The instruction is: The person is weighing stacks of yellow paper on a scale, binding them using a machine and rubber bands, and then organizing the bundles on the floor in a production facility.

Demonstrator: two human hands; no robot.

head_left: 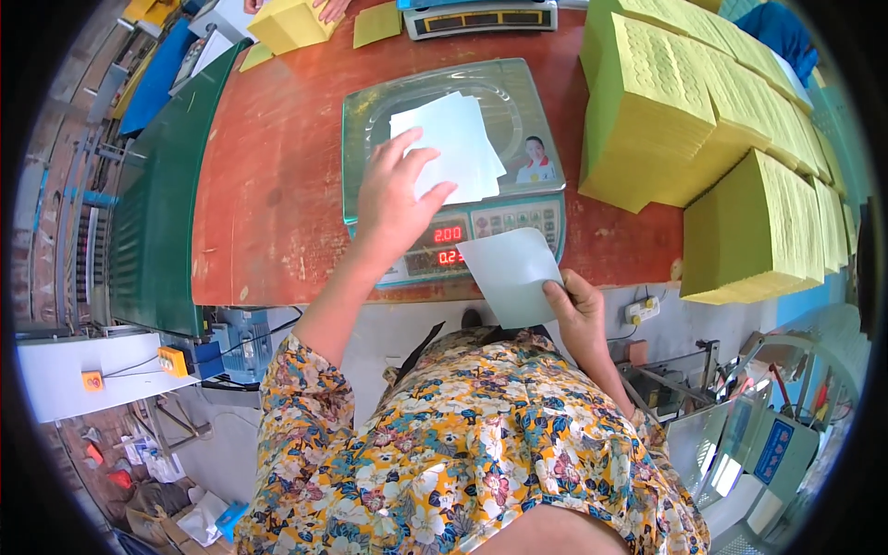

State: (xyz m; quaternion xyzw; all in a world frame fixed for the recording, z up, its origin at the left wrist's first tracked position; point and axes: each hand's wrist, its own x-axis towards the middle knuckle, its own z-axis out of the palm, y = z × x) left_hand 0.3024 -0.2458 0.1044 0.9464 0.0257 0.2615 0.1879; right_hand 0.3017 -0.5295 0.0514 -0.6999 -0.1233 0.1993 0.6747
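1. Right hand point(583, 313): grip pinched, thumb and fingers holding a pale sheet point(509, 273) by its lower right edge; the sheet reaches up-left over the scale's point(513, 125) near edge, long axis leaning left.
2. Left hand point(398, 190): grip loosely spread over the paper stack point(458, 162); contact unclear.
3. Red digits point(449, 235) glow on the scale.

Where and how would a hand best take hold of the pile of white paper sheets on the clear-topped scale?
The white paper pile is probably best pinched at its right edge, coming from the right: it lies flat, with uneven corners jutting out there, while the left hand covers its left side.
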